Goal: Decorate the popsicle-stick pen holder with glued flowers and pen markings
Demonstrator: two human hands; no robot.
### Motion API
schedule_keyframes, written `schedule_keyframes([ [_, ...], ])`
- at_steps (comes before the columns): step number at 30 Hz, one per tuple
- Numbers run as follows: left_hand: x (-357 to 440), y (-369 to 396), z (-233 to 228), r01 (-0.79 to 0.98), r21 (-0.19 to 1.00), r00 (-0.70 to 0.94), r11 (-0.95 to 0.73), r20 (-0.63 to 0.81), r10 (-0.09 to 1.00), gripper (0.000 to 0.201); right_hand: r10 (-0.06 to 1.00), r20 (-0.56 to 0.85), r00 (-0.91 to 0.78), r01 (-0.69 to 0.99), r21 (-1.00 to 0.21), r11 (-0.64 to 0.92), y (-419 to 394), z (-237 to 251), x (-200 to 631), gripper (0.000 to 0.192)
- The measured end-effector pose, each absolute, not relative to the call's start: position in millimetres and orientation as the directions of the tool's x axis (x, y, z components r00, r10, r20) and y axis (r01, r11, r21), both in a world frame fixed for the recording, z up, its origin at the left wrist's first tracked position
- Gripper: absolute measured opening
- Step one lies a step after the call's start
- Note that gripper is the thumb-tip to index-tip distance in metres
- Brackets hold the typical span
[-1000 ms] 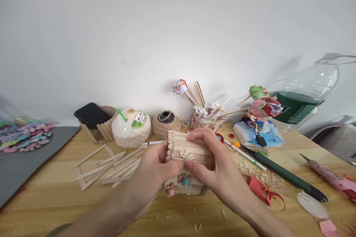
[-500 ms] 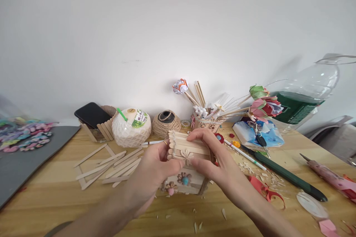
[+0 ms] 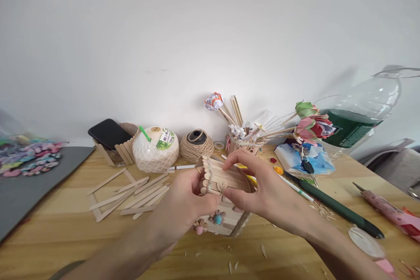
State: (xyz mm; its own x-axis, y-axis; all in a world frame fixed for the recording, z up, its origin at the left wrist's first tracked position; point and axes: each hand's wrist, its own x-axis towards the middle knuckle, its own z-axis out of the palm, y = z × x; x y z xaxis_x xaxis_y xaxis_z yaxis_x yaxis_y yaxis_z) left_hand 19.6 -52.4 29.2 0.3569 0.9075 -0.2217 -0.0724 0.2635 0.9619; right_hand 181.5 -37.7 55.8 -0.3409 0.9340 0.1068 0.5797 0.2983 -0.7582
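Between my hands is a small craft-stick box (image 3: 226, 166) with a slanted upper panel of pale sticks, edged in twine. A petal-shaped wooden flower (image 3: 222, 185) sits on that panel. Lower down on the front are a brown flower with a blue centre (image 3: 218, 217) and another with a pink centre (image 3: 199, 228). My left hand (image 3: 187, 201), a ring on one finger, grips the box's left side, its thumb below the wooden flower. My right hand (image 3: 259, 188) curls over the right side, with the thumb at the wooden flower and fingertips on the upper panel.
Loose craft sticks (image 3: 144, 197) lie at left. Behind stand a stick holder with a phone (image 3: 110, 133), a coconut (image 3: 155, 151), a twine spool (image 3: 197, 144) and a stick-filled cup (image 3: 244, 144). A dark green tool (image 3: 337, 205) and pink glue gun (image 3: 390, 210) lie at right.
The box has turned and tilted a little in my hands, showing more of its twined right edge. My left thumb has shifted off the wooden flower.
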Motion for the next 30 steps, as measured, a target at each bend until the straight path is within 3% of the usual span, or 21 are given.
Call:
schedule_keyframes([
  [12,17.6,-52.9,30.7,-0.072,0.965,0.388,0.254,-0.207,0.898,0.012,0.935,0.104,-0.339,0.601,-0.741,0.301,-35.0,60.9,178.7,0.020],
  [21,16.7,-53.4,31.3,-0.073,0.965,0.403,0.253,-0.203,0.892,0.016,0.936,-0.005,-0.353,0.596,-0.772,0.221,-34.4,63.7,179.5,0.020],
  [30,17.4,-53.3,33.1,-0.062,0.966,0.390,0.250,-0.207,0.897,0.013,0.930,0.096,-0.354,0.617,-0.723,0.310,-33.6,61.4,178.6,0.020],
])
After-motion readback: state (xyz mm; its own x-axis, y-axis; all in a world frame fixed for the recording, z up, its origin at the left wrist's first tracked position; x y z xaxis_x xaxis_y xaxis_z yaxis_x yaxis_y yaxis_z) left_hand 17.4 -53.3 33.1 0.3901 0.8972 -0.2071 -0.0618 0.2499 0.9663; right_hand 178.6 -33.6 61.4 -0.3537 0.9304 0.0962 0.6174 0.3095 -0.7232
